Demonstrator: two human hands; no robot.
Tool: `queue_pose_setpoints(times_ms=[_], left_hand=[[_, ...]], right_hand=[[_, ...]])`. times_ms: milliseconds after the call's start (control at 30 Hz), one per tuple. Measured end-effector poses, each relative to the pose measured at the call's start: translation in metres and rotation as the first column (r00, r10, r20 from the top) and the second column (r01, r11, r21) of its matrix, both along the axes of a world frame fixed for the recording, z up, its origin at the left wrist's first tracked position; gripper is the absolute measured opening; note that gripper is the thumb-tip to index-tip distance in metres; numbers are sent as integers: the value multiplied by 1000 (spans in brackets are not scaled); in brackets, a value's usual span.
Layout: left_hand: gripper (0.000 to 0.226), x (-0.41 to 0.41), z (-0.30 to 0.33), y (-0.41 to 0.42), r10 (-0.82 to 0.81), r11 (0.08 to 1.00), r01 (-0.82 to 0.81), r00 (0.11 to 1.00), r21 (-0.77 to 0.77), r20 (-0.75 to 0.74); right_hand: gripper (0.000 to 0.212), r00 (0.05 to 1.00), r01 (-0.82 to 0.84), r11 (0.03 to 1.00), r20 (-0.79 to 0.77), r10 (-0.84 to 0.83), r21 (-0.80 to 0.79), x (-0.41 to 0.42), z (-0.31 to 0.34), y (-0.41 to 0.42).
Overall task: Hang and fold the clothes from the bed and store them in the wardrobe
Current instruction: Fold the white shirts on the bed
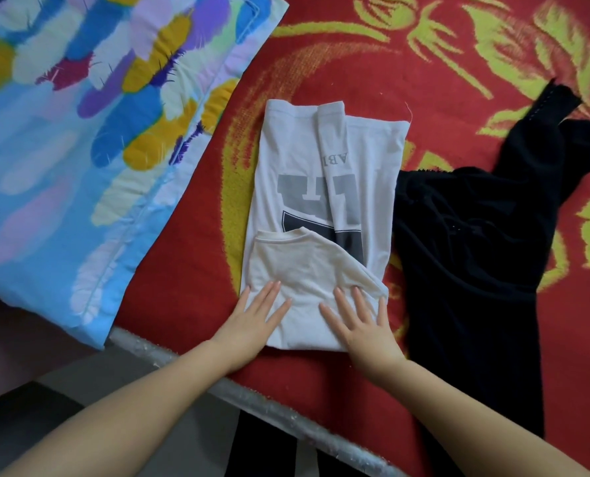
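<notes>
On the red blanket [190, 277], both hands [312, 321] press flat on the white T-shirt [321, 201].

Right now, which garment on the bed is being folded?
The white T-shirt with grey lettering; both hands press flat on it. The black garment beside it lies rumpled and untouched.

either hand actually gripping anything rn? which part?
Nothing is gripped. The left hand and right hand lie flat, fingers straight, pressing the near end of the folded white T-shirt.
</notes>
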State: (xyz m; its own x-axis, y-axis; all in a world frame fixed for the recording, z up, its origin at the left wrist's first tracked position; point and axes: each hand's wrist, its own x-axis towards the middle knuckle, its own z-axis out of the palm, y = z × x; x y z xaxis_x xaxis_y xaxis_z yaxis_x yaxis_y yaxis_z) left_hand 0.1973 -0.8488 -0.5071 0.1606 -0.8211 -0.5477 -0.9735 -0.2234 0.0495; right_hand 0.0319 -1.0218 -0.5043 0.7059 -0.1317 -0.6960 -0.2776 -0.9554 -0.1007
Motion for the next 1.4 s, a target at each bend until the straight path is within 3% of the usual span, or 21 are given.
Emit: queue_pose_setpoints(times_ms=[67, 167, 233, 300, 400, 533, 600, 667, 733, 800, 867, 933, 1000, 1100, 1267, 1400], left_hand=[[84, 0, 0, -3, -14, 997, 22, 993, 69, -116], [87, 11, 25, -15, 138, 918, 5, 933, 396, -333], [77, 29, 48, -30, 316, 847, -12, 815, 531, -485], [69, 52, 68, -46, 417, 792, 15, 716, 610, -559], [38, 99, 83, -79, 499, 792, -71, 647, 607, -576], [17, 155, 64, -122, 647, 762, -445, 503, 470, -573], [12, 166, 43, -141, 661, 748, -534, 544, 394, -517], [12, 159, 24, -152, 645, 764, -556, 677, 327, -355], [24, 136, 9, -150, 629, 777, -620, 762, 109, -152], [41, 102, 4, -137, 524, 824, -514, 851, -238, -24], [55, 64, -2, -120, 328, 880, -284, 943, -380, 54], [60, 39, -12, -98, 251, 931, -222, 966, -288, 66], [63, 35, -25, -81, 295, 938, -289, 955, -191, 4], [69, 49, -37, -72, 281, 947, -285, 959, -150, -47], [85, 60, -35, -46, -11, 995, 7, 999, -97, -40], [93, 47, -26, -55, 99, 995, -99, 995, 4, -13]], right_hand=[[87, 997, -24, 999, -69, 27, 41, 7, 4, 0], [84, 975, -4, 980, -216, 48, 198, 18, 26, -8], [77, 949, 45, 916, -305, 86, 398, 31, 47, -23], [63, 903, 196, 809, -424, 72, 554, 48, 71, -43], [42, 885, 382, 741, -449, -122, 552, 78, 87, -88], [35, 867, 495, 755, -195, -458, 430, 115, 73, -148], [36, 827, 540, 763, -55, -559, 356, 125, 53, -161], [38, 807, 563, 788, 41, -589, 248, 127, 32, -155], [44, 832, 522, 851, 189, -522, 51, 121, 14, -134], [52, 841, 426, 899, 409, -354, -99, 112, 8, -103], [53, 807, 339, 938, 533, -254, -66, 100, 3, -72], [57, 884, 259, 965, 413, -219, -42, 83, -8, -54], [61, 923, 281, 959, 282, -261, -30, 68, -28, -59], [63, 931, 257, 966, 263, -252, 15, 64, -36, -76], [88, 965, -26, 999, 262, 31, -24, 47, -10, -65], [94, 992, -61, 996, 109, 68, -69, 42, -14, -62]])
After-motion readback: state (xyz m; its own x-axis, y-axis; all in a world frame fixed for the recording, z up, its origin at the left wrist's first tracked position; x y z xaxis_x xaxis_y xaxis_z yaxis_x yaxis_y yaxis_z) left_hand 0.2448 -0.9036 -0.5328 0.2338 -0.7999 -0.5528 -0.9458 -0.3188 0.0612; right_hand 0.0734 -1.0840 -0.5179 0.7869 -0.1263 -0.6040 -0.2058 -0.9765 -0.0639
